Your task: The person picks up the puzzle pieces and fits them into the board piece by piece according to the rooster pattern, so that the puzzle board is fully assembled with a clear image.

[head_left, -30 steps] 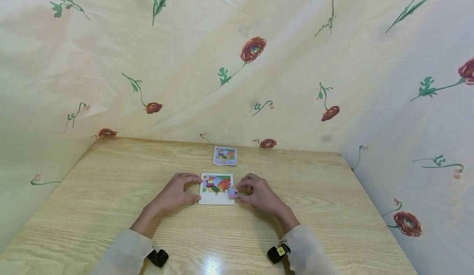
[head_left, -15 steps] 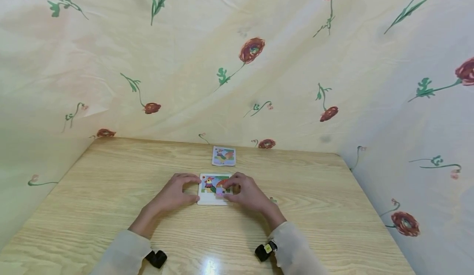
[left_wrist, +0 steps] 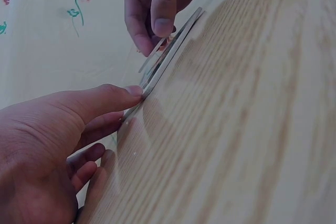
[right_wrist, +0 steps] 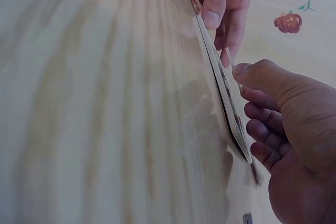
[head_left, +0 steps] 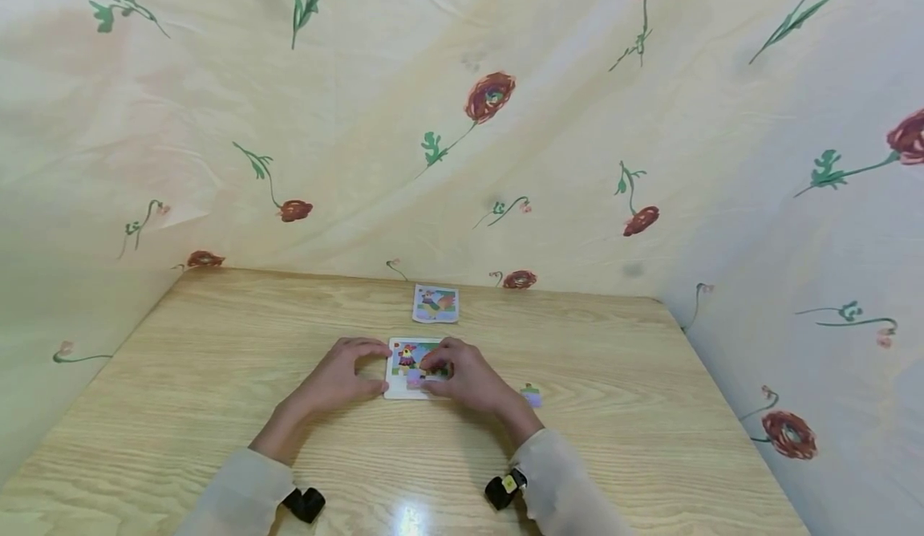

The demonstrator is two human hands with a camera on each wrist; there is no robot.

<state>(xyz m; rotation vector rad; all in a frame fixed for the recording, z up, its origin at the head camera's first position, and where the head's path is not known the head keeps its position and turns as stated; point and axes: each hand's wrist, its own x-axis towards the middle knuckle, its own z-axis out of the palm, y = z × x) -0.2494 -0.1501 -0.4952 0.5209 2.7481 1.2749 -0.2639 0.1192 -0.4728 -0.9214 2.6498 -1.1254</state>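
Note:
In the head view a shallow puzzle tray (head_left: pixel 398 391) with a rooster picture lies on the table, its near strip bare white. My left hand (head_left: pixel 345 377) holds the tray's left side, with thumb and fingertips at its edge. My right hand (head_left: pixel 468 378) pinches a lilac puzzle piece (head_left: pixel 415 378) over the lower middle of the tray. From the right wrist, this thin piece (right_wrist: pixel 230 57) shows tilted up over the tray (right_wrist: pixel 214 59), pinched by the thumb. My right hand covers the right part of the picture in the head view.
Another loose puzzle piece (head_left: pixel 531 396), lilac and green, lies on the wooden table (head_left: pixel 613 408) beyond my right wrist. A card (head_left: pixel 436 303) printed with the same rooster lies behind the tray. Flowered cloth (head_left: pixel 346 119) hangs around the table's back and sides.
My right hand has carried the lilac piece leftward from the tray's right edge to over its lower middle. The loose piece by the right wrist has come into sight. The left hand stays put.

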